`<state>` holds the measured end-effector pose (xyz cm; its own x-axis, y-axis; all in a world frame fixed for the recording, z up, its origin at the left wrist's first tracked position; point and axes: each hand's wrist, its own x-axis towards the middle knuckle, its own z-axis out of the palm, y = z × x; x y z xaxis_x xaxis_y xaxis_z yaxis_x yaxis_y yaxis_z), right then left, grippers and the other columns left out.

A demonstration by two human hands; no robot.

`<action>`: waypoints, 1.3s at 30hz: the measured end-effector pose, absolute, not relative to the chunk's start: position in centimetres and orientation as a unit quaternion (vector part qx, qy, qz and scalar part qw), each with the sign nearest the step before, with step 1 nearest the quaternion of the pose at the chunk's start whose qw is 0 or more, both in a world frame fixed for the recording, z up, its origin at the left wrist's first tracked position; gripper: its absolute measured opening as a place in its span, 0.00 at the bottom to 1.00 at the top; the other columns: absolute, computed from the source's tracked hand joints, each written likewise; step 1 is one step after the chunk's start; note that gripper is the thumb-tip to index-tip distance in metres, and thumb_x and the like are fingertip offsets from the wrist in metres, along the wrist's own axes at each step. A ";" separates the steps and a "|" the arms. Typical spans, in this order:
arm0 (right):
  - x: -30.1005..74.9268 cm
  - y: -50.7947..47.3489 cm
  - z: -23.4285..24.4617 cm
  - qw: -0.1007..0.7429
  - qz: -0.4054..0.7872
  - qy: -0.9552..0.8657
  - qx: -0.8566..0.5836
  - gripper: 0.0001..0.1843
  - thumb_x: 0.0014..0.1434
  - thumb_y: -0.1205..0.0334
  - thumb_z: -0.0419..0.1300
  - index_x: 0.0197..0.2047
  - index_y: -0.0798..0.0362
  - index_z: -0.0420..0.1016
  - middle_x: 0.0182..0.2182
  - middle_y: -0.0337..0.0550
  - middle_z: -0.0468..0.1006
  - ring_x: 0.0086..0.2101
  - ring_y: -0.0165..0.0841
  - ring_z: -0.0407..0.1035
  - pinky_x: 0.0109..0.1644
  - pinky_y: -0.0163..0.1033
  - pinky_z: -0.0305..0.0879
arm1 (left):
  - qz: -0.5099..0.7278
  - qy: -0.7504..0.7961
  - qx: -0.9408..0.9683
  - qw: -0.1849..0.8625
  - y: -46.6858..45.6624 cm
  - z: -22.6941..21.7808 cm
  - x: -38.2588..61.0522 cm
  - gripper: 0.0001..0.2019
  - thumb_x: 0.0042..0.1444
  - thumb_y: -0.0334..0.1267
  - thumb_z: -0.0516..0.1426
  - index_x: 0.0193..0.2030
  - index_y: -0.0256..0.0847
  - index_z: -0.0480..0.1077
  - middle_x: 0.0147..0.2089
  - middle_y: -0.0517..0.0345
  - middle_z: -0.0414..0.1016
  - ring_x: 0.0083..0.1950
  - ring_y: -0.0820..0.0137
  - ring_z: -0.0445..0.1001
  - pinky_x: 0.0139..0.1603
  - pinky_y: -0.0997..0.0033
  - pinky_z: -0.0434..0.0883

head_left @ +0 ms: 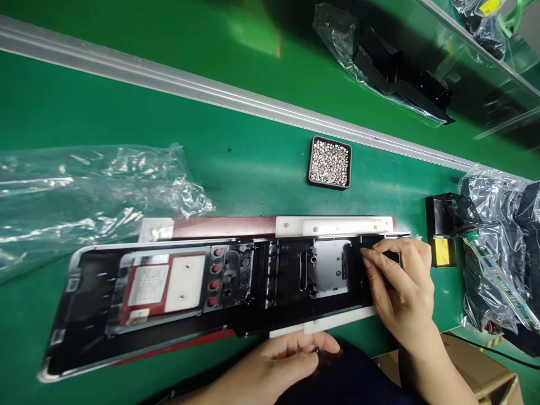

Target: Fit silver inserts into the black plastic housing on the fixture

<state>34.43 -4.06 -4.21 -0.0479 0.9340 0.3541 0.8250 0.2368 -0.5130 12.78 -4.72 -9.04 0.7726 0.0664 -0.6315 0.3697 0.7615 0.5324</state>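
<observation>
A long black plastic housing (291, 315) lies open side up across the bench, with ribs, posts and a rectangular window at its left end. Over its right end is my right hand (405, 281), thumb and fingertips pinched together close to the inner surface. Whatever sits in that pinch is hidden. My left hand (291, 357) is below the housing's near edge, palm partly up and fingers curled. At its thumb tip shows a small dark piece (316, 350), too small to name. Under the housing is a red and white fixture (223, 227).
A small black tray (309, 174) full of shiny metal pieces stands behind the housing. Clear plastic bagging (105, 191) lies at left. To the right are a black box (436, 216), a screwdriver-like tool (498, 275) and bagged parts (485, 191). A metal rail (189, 87) crosses the back.
</observation>
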 end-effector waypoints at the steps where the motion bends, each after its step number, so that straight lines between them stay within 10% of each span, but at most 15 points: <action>1: 34.5 -4.1 -4.2 0.318 0.080 -0.721 -0.610 0.08 0.70 0.74 0.53 0.45 0.61 0.74 0.41 0.47 0.63 0.40 0.39 0.59 0.49 0.41 0.53 | -0.082 0.324 0.325 0.885 -4.8 -9.1 12.8 0.18 0.55 0.50 0.53 0.49 0.46 0.73 0.51 0.59 0.75 0.55 0.60 0.69 0.58 0.63 0.60; 28: 34.8 -7.0 -3.6 0.339 0.029 -0.723 -0.602 0.03 0.74 0.74 0.59 0.48 0.60 0.73 0.39 0.49 0.64 0.37 0.38 0.63 0.44 0.41 0.57 | -0.050 0.296 0.255 0.919 -4.2 -8.3 13.0 0.16 0.57 0.47 0.56 0.49 0.45 0.74 0.54 0.57 0.74 0.58 0.60 0.68 0.60 0.63 0.62; 39: 32.7 -12.2 -3.6 0.359 0.340 -0.694 -0.524 0.08 0.81 0.70 0.51 0.49 0.62 0.69 0.37 0.48 0.62 0.33 0.32 0.62 0.36 0.33 0.58 | 0.072 0.130 0.024 0.989 -5.7 -8.4 12.8 0.20 0.61 0.41 0.55 0.60 0.40 0.65 0.62 0.49 0.67 0.66 0.57 0.59 0.67 0.55 0.55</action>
